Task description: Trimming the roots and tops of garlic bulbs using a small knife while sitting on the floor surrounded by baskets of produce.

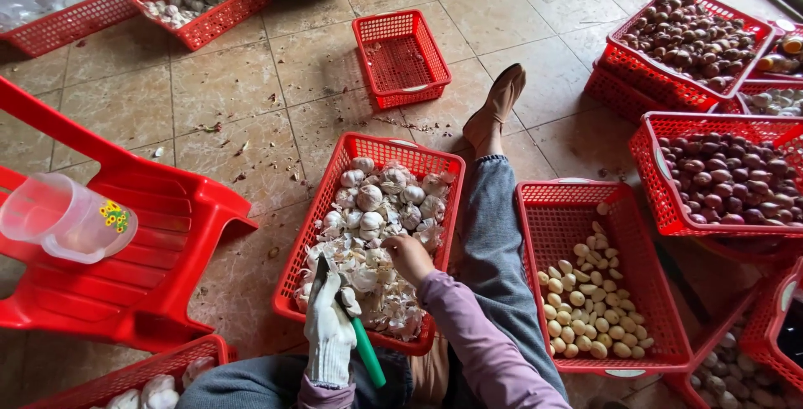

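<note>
My left hand (pixel 329 335), in a white knit glove, grips a small knife (pixel 358 335) with a green handle, blade pointing up over the near edge of a red basket (pixel 322 208). That basket holds whole garlic bulbs (pixel 378 197) at its far end and loose papery skins nearer me. My bare right hand (pixel 409 257) reaches into the basket with fingers curled among the skins; whether it holds a bulb is hidden. To the right of my outstretched leg, another red basket (pixel 552 233) holds several peeled garlic cloves (pixel 588 313).
A red plastic chair (pixel 159 233) with a clear plastic jug (pixel 63 218) stands at left. An empty red basket (pixel 400 58) lies ahead. Baskets of shallots (pixel 723 179) sit at right, more garlic baskets at far left and near corners. Skins litter the tiled floor.
</note>
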